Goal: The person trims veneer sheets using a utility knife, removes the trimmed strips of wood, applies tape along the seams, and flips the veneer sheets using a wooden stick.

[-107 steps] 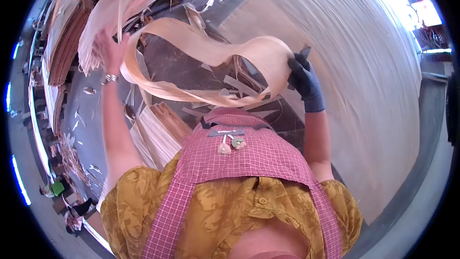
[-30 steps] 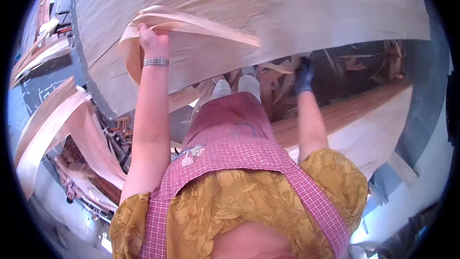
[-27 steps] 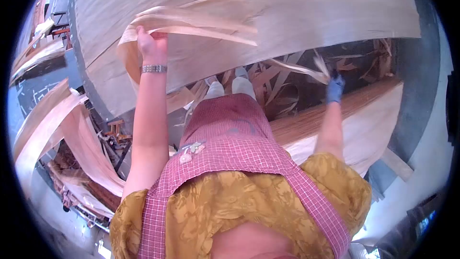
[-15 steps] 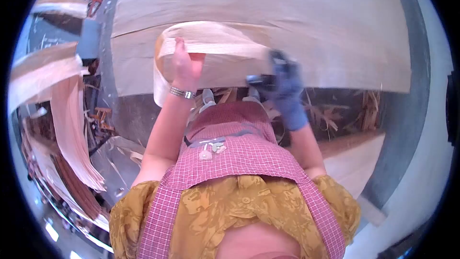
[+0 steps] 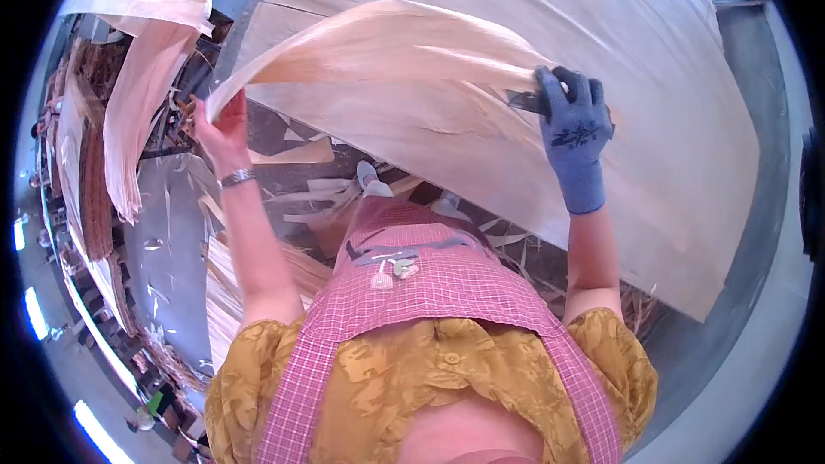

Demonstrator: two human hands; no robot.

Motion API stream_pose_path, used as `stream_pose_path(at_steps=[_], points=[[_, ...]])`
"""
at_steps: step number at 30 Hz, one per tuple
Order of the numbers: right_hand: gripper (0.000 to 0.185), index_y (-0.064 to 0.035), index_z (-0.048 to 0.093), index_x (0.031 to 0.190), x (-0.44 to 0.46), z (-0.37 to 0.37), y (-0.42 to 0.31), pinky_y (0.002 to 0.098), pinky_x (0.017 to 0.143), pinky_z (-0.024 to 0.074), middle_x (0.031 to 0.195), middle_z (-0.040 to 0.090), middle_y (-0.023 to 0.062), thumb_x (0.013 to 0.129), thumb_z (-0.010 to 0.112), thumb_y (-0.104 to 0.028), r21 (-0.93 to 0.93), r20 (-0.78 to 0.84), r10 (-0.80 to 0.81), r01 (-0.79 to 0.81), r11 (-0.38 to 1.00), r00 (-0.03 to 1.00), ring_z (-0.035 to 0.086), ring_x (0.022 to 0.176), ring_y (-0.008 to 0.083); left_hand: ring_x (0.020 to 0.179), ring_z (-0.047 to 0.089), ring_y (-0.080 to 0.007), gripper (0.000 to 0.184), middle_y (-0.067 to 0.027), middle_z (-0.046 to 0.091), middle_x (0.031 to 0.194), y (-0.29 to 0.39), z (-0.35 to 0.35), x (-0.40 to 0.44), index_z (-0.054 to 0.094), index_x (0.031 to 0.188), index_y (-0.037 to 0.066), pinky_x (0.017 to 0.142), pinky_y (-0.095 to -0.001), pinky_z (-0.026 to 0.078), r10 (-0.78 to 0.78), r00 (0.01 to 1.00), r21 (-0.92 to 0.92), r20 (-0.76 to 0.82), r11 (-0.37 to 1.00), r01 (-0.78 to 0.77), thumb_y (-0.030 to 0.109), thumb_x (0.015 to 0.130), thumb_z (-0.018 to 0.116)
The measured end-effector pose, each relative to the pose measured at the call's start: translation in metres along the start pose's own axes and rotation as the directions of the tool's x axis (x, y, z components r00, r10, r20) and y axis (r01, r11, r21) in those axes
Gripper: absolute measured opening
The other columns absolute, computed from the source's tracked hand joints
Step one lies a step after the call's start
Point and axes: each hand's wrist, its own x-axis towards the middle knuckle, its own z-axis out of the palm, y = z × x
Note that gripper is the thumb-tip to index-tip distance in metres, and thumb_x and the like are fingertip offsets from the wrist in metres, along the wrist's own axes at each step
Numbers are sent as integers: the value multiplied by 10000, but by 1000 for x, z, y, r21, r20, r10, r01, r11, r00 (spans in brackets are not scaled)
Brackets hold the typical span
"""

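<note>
A long pale veneer strip (image 5: pixel 378 41) arches between my two hands, above a large stack of veneer sheets (image 5: pixel 636 155). My left hand (image 5: pixel 225 131), bare with a metal watch at the wrist, grips the strip's left end. At the strip's right end, my right hand (image 5: pixel 574 125) in a blue-grey glove has its fingers closed round the strip. A dark, flat object (image 5: pixel 528 102) sticks out from the gloved fingers; part of it is hidden by them.
More veneer hangs over a support (image 5: pixel 146 86) at the upper left. Veneer scraps (image 5: pixel 296 153) litter the dark floor round my feet. Beside my left arm lies a stack of pale strips (image 5: pixel 225 292). Long stacks of brown-edged veneer (image 5: pixel 94 180) stand at the far left.
The view has turned. My hands have moved apart, my right hand going up and right to the strip's end. The strip, looped before, now stretches between them.
</note>
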Motion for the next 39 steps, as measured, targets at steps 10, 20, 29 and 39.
stream_pose_path(at_steps=[10, 20, 29, 39], points=[[365, -200, 602, 1181, -66, -5, 55, 382, 698, 515, 992, 580, 26, 820, 600, -145, -180, 336, -45, 112, 977, 941, 595, 909, 224, 885, 628, -186, 503, -107, 664, 915, -5, 138, 55, 690, 1008, -58, 855, -317, 469, 244, 876, 800, 416, 361, -480, 424, 869, 657], [438, -211, 566, 1272, -152, 35, 45, 391, 705, 525, 1004, 556, 59, 840, 574, -139, -100, 641, -68, 171, 980, 765, 586, 926, 236, 1408, 145, -549, 1037, -370, 1, 1542, -144, 74, 143, -129, 1462, -114, 1163, -517, 195, 303, 950, 933, 75, -357, 40, 262, 778, 554], [538, -189, 517, 1360, -214, 93, 41, 400, 739, 513, 1013, 546, 81, 825, 574, -161, -78, 708, -78, 187, 979, 702, 570, 944, 250, 1418, 259, -442, 1083, -349, 173, 1529, -171, 26, 100, 17, 1433, -214, 1148, -472, 256, 184, 971, 918, -149, -338, 205, 354, 715, 598], [577, -179, 509, 1370, -227, 102, 55, 413, 745, 514, 1009, 552, 117, 809, 638, -214, 83, 614, -99, 61, 995, 783, 593, 903, 285, 725, 668, -278, 448, -208, 659, 928, -161, 13, 64, 558, 1015, -127, 606, -346, 532, 15, 987, 957, -157, 248, 149, 230, 766, 660]])
